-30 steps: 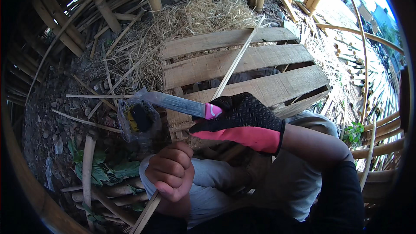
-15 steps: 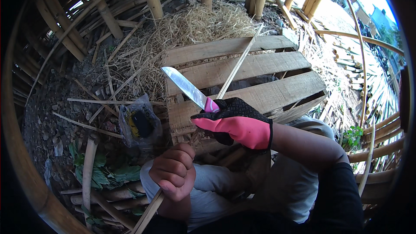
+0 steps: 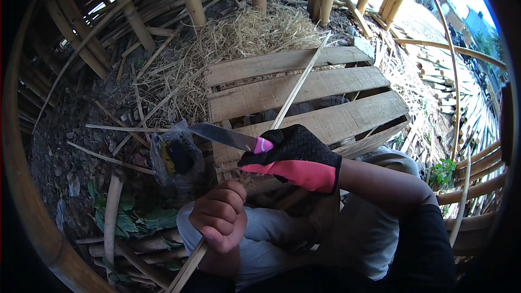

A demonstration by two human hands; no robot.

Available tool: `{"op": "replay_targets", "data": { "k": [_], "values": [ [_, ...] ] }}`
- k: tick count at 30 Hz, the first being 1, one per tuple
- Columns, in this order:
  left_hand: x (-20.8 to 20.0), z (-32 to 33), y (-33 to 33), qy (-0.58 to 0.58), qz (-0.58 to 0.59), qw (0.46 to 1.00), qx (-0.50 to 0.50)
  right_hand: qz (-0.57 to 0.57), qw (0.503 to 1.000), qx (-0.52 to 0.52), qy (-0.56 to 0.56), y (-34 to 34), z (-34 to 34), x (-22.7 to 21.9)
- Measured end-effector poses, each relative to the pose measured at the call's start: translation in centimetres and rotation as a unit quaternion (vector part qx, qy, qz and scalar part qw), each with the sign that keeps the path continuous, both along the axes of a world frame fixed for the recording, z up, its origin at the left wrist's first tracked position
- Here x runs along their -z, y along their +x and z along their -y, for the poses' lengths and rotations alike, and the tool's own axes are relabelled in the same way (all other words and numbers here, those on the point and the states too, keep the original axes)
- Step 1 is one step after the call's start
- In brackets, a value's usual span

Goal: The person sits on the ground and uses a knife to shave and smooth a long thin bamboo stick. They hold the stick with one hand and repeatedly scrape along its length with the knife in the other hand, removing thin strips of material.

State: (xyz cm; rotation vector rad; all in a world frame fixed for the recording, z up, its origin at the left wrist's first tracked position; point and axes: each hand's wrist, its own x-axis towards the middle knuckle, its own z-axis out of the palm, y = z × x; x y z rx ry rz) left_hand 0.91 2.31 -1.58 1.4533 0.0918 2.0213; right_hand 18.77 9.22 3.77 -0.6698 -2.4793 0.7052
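Knife (image 3: 245, 141) comprises a smooth metal blade (image 3: 222, 135), tapering to a point, and a pink handle (image 3: 263, 145) with a pale marking. Right hand (image 3: 296, 154) wears a glove (image 3: 315, 149), black with a fine raised pattern on the back, smooth pink along the lower side; its grip is closed around the handle, above the near edge of the crate (image 3: 336, 111). Left hand (image 3: 220, 214) is bare, its grip curled tight around a pale, fibrous strip (image 3: 189, 266) that runs from the fist to the lower edge of view. A similar narrow length (image 3: 305, 80) slants across the crate beyond the glove; the stretch between is largely hidden, so continuity cannot be confirmed.

Crate is of flat, grained wooden slats with gaps. Dry, tangled straw (image 3: 255, 27) lies behind it. Left of it sits a bag (image 3: 179, 132) of clear, crumpled plastic with dark and yellow contents.

Against the frame half a second earlier, the blade has swung from a steep slant, face bright, to a flatter one pointing left, face dull. Its tip now appears against the bag's edge; contact cannot be determined. More of the glove's black back shows. Left fist and strip show no marked shift.
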Motion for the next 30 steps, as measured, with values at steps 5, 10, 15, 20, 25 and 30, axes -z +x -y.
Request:
{"op": "replay_targets", "data": {
  "k": [5, 10, 15, 20, 25, 30],
  "values": [
    [-0.1, -0.1, 0.1, 0.002, 0.003, 1.0, 0.0, 0.043, 0.999, -0.001, 0.013, 1.0, 0.2, -0.6],
    [0.0, 0.0, 0.1, -0.003, -0.005, 1.0, -0.009, -0.003, 0.995, -0.017, -0.099, 1.0, -0.4, -1.5],
    [0.1, 0.4, 0.4, -0.029, -0.003, 0.996, -0.08, -0.044, 0.998, -0.033, 0.024, 0.3, -0.6, 0.0],
    [0.1, 0.5, 0.5, -0.049, -0.013, 0.994, -0.1, -0.069, 0.996, 0.014, -0.06, -0.2, 0.3, -0.2],
    [0.0, 0.2, 0.4, -0.053, -0.04, 0.988, -0.139, -0.035, 0.998, 0.041, 0.033, -0.4, -0.2, -0.9],
    [0.3, 0.4, 0.7, -0.075, 0.006, 0.99, -0.123, 0.034, 0.99, 0.069, -0.114, 0.1, -0.1, -2.6]
  ]
}}
